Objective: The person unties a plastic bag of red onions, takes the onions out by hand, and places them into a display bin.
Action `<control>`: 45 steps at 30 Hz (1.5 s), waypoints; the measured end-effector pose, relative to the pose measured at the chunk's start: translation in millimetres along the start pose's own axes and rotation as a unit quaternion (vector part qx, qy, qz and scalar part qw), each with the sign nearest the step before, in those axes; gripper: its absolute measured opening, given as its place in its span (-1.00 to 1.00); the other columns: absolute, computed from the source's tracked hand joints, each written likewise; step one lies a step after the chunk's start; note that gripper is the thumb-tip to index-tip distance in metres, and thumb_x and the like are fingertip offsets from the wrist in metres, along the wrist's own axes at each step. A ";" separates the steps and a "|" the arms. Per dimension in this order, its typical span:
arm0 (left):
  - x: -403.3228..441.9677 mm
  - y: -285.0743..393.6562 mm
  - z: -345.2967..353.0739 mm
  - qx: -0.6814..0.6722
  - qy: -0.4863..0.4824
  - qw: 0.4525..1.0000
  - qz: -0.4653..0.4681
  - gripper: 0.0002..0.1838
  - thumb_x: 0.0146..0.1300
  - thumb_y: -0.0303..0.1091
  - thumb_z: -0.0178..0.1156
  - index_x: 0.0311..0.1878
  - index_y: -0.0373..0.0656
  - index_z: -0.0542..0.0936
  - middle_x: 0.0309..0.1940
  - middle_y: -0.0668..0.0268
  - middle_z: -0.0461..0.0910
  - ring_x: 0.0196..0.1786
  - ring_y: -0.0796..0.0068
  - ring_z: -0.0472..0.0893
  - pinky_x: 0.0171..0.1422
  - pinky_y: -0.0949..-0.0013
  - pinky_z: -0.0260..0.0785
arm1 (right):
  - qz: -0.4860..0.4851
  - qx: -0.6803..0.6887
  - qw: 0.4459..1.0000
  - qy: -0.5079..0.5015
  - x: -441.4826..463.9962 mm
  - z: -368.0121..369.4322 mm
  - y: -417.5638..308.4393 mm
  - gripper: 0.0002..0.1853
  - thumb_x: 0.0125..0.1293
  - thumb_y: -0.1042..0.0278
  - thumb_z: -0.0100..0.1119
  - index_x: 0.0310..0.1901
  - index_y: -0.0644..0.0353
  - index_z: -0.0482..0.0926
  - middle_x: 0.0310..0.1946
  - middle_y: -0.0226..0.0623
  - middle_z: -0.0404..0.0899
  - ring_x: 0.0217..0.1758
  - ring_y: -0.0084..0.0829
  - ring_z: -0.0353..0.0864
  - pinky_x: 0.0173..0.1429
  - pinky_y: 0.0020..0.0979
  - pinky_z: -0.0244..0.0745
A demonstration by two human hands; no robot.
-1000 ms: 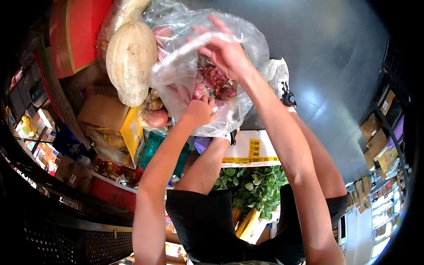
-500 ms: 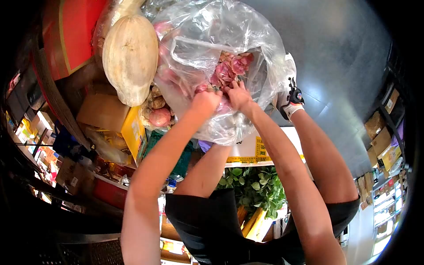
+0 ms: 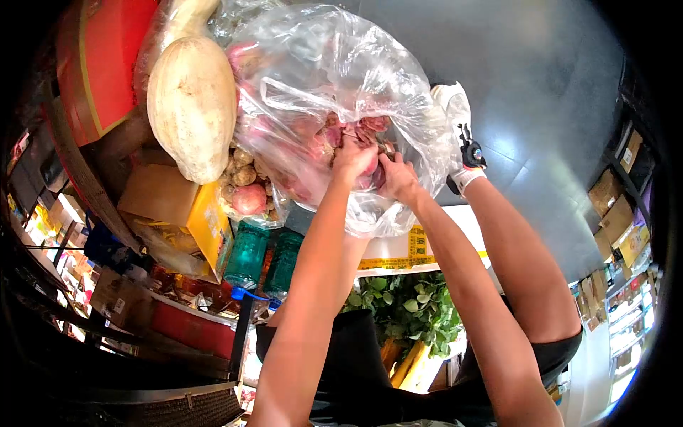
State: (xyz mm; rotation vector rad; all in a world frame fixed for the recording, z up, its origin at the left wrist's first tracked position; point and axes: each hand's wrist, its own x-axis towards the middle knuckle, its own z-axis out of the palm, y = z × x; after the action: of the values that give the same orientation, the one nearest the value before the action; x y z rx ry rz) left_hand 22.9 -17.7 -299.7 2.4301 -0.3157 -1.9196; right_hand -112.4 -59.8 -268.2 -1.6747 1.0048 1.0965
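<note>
A large clear plastic bag lies in front of me with its mouth toward me, holding red onions and loose, papery red skins. Both hands reach inside it. My left hand has its fingers curled around a red onion. Close beside it, my right hand is closed against the same onion, its fingertips among the skins. The fingertips of both hands are partly hidden, so the exact grip is hard to see.
Left of the bag lie a big pale squash and a bag of potatoes. Nearer are an open carton and green bottles. A white box and leafy greens sit between my legs. My shoe stands right.
My left hand has moved right and deeper into the onions, closer to my right hand. The right hand has shifted slightly down and right. The view has swung a little, uncovering the green bottles.
</note>
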 end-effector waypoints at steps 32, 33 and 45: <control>-700.4 -22.7 -180.7 -0.886 -0.095 0.399 0.218 -0.48 0.17 0.02 0.07 0.14 -0.04 0.44 0.06 0.21 0.52 0.06 0.21 0.53 0.04 0.06 0.40 | -0.255 0.624 0.692 -0.256 -563.9 -209.3 -167.8 -0.38 0.23 -0.16 0.08 0.19 0.08 0.35 0.06 -0.22 0.51 0.03 -0.17 0.53 0.11 -0.09 0.48; -715.6 -45.0 -172.9 -0.902 -0.095 0.348 0.236 -0.48 0.16 0.02 0.07 0.13 -0.04 0.44 0.05 0.22 0.52 0.04 0.21 0.54 0.03 0.07 0.40 | -0.222 0.640 0.695 -0.241 -573.4 -199.0 -182.3 -0.37 0.22 -0.19 0.08 0.19 0.08 0.35 0.06 -0.21 0.49 0.02 -0.17 0.53 0.11 -0.09 0.48; -840.0 -223.0 -30.2 -0.932 0.110 0.114 0.325 -0.40 0.13 0.14 0.03 0.14 -0.06 0.42 0.07 0.14 0.49 0.09 0.07 0.51 0.04 0.10 0.45 | -0.226 0.454 0.785 -0.356 -633.9 -156.9 -388.9 -0.50 0.25 -0.11 0.10 0.14 -0.06 0.39 0.14 -0.31 0.41 0.19 -0.15 0.41 0.14 -0.17 0.44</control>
State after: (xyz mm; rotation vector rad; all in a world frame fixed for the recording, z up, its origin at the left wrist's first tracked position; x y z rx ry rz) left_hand -100.6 345.4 480.8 0.2256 0.6343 -0.1521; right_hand 105.1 7.9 456.9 -0.5501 0.4360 0.6297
